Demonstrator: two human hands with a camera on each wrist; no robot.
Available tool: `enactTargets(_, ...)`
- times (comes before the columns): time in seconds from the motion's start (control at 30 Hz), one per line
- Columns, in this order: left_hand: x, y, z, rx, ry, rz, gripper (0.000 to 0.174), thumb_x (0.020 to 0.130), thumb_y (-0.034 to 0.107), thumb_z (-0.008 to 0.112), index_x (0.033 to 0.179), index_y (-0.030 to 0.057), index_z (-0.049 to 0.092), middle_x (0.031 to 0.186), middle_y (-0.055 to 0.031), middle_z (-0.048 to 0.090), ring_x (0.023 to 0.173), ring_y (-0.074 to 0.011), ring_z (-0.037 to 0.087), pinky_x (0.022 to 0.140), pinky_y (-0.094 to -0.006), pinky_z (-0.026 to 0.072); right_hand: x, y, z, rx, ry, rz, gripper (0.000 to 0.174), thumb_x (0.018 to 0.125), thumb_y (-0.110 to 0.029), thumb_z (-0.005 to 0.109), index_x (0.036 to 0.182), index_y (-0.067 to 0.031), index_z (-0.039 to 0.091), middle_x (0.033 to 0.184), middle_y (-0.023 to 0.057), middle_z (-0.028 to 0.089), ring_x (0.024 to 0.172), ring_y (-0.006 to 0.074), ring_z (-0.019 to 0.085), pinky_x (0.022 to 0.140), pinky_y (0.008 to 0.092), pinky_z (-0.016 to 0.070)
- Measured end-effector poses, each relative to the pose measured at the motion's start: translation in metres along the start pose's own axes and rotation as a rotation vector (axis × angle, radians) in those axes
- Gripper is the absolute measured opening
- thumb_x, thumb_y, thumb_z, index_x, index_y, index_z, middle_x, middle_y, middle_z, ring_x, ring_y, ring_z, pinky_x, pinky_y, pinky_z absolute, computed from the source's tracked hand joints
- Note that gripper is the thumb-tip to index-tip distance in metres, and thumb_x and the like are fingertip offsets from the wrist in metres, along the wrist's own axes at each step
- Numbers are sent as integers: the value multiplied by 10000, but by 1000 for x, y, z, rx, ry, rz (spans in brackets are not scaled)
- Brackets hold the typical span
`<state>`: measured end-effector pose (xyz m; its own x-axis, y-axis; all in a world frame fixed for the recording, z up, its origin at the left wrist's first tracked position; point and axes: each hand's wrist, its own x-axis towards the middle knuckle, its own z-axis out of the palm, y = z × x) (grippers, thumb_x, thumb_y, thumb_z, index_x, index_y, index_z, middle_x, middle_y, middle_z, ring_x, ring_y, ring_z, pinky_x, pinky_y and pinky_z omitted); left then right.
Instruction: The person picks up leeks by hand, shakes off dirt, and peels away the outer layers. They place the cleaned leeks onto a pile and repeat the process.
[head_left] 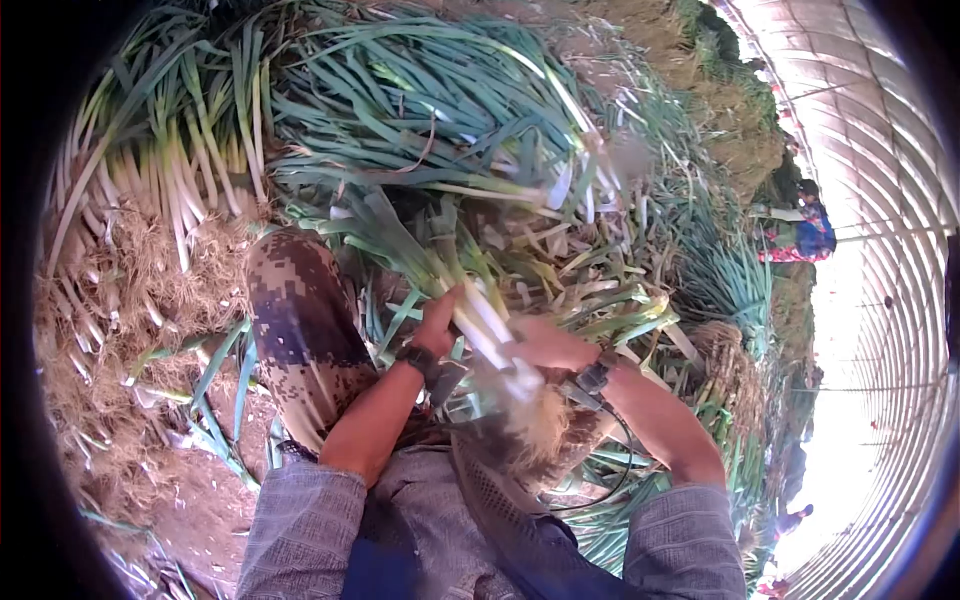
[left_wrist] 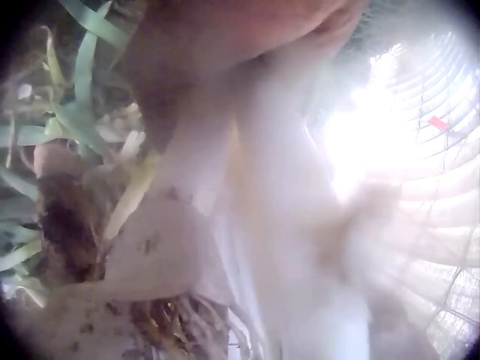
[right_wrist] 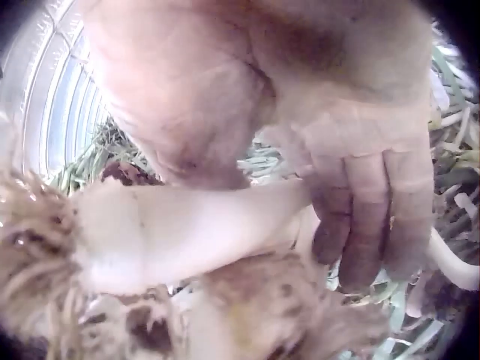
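Several leeks [head_left: 482, 318] form a bunch that slants across the person's lap, with green leaves toward the upper left and a blurred root clump [head_left: 535, 425] at the lower right. The left hand [head_left: 437, 322] grips their pale stems; in the left wrist view its fingers [left_wrist: 262, 26] lie over the blurred white stalks [left_wrist: 277, 225]. From the right, the right hand [head_left: 555, 345] reaches the stems. In the right wrist view this hand [right_wrist: 300, 97] has its thumb and extended fingers beside a white stem [right_wrist: 165, 232], with roots [right_wrist: 34, 247] at the left.
Heaped leeks [head_left: 420, 100] lie beyond the hands, and rooted leeks [head_left: 150, 200] are piled at the left. A camouflage-covered knee [head_left: 295, 290] is beside the left hand. Dry leaves [head_left: 590, 290] litter the ground. Another person [head_left: 805, 230] is farther off at right, under an arched roof [head_left: 880, 150].
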<state>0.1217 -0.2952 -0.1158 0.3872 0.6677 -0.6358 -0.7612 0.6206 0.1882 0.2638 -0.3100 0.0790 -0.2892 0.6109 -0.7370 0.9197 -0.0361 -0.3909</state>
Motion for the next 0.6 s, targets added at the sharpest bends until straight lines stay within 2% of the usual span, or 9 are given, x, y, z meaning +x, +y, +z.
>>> enactTargets(0.07, -7, -6, -8, -20, -96, 57, 301, 903, 197, 646, 1129, 21, 551, 1027, -116, 628, 923, -274, 632, 822, -425, 542, -1, 17, -8, 251, 46, 245, 427, 804, -265, 663, 1121, 13, 601, 864, 111, 659, 695, 160, 623, 603, 286, 504)
enactTargets(0.1, -6, -11, -14, -26, -61, 61, 290, 903, 167, 631, 1131, 12, 538, 987, -107, 613, 900, -269, 618, 807, -427, 537, -17, 11, -23, 524, 203, 132, 431, 780, -219, 685, 1110, 45, 601, 778, 93, 653, 602, 132, 603, 527, 256, 479)
enactTargets(0.13, -5, -15, -21, -31, -46, 65, 290, 903, 167, 631, 1131, 12, 538, 987, -107, 613, 900, -269, 618, 807, -427, 537, -21, 21, -35, 490, 314, -21, 419, 787, -198, 693, 1110, 53, 601, 743, 83, 646, 590, 134, 606, 498, 254, 485)
enactTargets(0.2, -10, -20, -32, 177, 26, -13, 299, 886, 143, 641, 1129, 12, 525, 970, -96, 594, 881, -265, 606, 806, -425, 532, -54, -29, -61, 788, 429, -126, 394, 803, -126, 689, 1131, 64, 580, 743, 92, 638, 551, 121, 605, 466, 228, 515)
enactTargets(0.27, 19, -38, -55, 175, 7, -26, 312, 865, 129, 663, 1121, 20, 521, 985, -99, 588, 901, -265, 606, 828, -424, 531, -53, -41, -57, 909, 519, -19, 441, 812, -166, 710, 1161, 61, 562, 747, 87, 631, 533, 116, 593, 468, 231, 518)
enactTargets(0.33, 56, -57, -81, 390, -350, 281, 309, 861, 125, 667, 1111, 24, 517, 984, -100, 585, 917, -269, 611, 842, -430, 532, -23, 7, -26, 592, 340, 137, 517, 805, -201, 738, 1206, 54, 534, 770, 72, 628, 571, 115, 601, 467, 231, 515)
enactTargets(0.37, -15, -7, -8, -36, -182, -143, 304, 878, 140, 648, 1126, 18, 521, 995, -99, 596, 943, -268, 615, 875, -423, 525, -10, 24, -12, 604, 173, 164, 582, 846, -339, 702, 1238, 42, 502, 872, 115, 621, 599, 126, 587, 495, 216, 532)
enactTargets(0.47, -17, 7, 2, -68, -189, -123, 329, 881, 144, 645, 1157, 12, 522, 1024, -104, 612, 985, -261, 610, 905, -412, 511, 5, 46, 20, 546, -3, 227, 627, 850, -491, 657, 1176, 36, 559, 914, 111, 625, 706, 136, 609, 596, 247, 544)
enactTargets(0.6, -15, 14, -1, 9, -178, -120, 379, 868, 146, 667, 1199, 23, 530, 1105, -107, 627, 1003, -266, 611, 956, -411, 479, -11, 44, 36, 433, -24, 307, 630, 870, -558, 598, 1121, 19, 600, 954, 147, 638, 848, 186, 619, 766, 301, 537)
